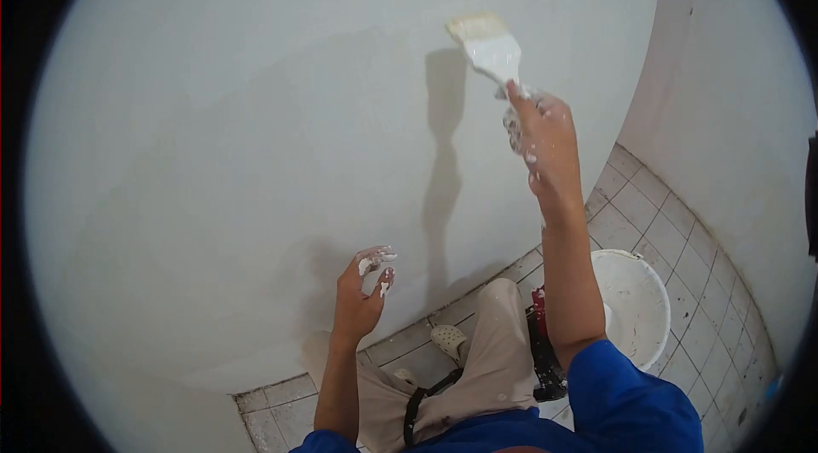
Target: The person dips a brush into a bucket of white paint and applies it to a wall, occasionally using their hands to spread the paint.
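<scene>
My right hand point(541, 129) is closed round the handle of a wide paintbrush point(492, 51), its white body and pale bristles pointing up and left. The bristle end overlaps the white wall point(281, 146) in this view, and a long shadow of arm and brush falls beside it. White paint spatters the fingers and the back of that hand. Lower down, my left hand point(366, 282) is held in front of the wall with thumb and fingers curved apart, nothing between them. Thick white smears coat its fingertips.
A white bucket point(639, 308) with paint-streaked insides stands on the tiled floor point(682, 282) to my right. Another wall point(724, 95) meets the painted one at the right-hand corner. By my right leg is a dark and red object point(545, 359); a cream clog point(447, 339) shows below.
</scene>
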Available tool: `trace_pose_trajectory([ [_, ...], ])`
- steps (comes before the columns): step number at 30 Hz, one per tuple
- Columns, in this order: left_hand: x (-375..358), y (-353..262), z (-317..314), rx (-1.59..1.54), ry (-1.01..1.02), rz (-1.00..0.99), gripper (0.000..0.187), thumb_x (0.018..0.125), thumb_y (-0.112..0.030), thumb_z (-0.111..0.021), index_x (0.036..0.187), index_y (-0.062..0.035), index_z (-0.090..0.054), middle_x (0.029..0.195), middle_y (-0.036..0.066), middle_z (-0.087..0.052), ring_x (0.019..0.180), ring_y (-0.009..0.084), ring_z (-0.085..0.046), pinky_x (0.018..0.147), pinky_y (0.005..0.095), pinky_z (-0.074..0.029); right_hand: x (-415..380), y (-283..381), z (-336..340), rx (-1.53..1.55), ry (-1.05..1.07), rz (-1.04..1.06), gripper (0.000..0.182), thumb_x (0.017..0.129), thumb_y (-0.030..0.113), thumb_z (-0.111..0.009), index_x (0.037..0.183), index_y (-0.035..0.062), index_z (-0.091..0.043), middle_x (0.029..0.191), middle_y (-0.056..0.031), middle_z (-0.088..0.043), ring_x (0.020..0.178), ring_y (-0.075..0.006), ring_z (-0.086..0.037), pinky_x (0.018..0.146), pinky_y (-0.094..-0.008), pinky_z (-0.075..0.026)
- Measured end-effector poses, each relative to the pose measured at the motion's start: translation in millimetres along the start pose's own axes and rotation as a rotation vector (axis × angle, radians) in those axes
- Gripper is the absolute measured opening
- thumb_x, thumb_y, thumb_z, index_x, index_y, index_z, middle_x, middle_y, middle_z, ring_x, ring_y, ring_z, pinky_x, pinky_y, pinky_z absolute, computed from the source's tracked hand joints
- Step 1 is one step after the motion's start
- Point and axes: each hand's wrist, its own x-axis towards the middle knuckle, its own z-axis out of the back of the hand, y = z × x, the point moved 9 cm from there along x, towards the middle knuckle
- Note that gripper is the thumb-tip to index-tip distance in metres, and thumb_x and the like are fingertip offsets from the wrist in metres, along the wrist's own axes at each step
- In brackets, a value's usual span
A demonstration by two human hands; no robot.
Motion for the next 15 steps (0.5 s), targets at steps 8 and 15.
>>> trace_pose_trajectory([
  [8, -1, 3, -6, -0.015, 0.001, 0.049, 0.022, 0.083, -0.004, -0.059, 0.105, -0.0005, -0.059, 0.098, 0.011, -0.064, 0.092, 0.0193, -0.061, 0.084, 0.0318, -0.047, -59, -247, 7, -0.388, -0.06, 0.018, 0.035, 0.091, 0.03, -0.054, 0.071, 0.0016, -0.059, 0.049, -0.0004, -0.046, 0.038, -0.009, -0.038, 0.036, -0.0269, -0.027],
  [15, -7, -5, -1, 0.048, 0.029, -0.023, 0.022, 0.083, -0.003, -0.059, 0.104, -0.0012, -0.059, 0.098, 0.011, -0.064, 0.089, 0.0201, -0.062, 0.084, 0.031, -0.047, -80, -271, 47, -0.073, 0.043, -0.628, 0.027, 0.086, 0.028, -0.062, 0.075, 0.0038, -0.059, 0.051, 0.0033, -0.043, 0.038, -0.0076, -0.037, 0.036, -0.0225, -0.028],
])
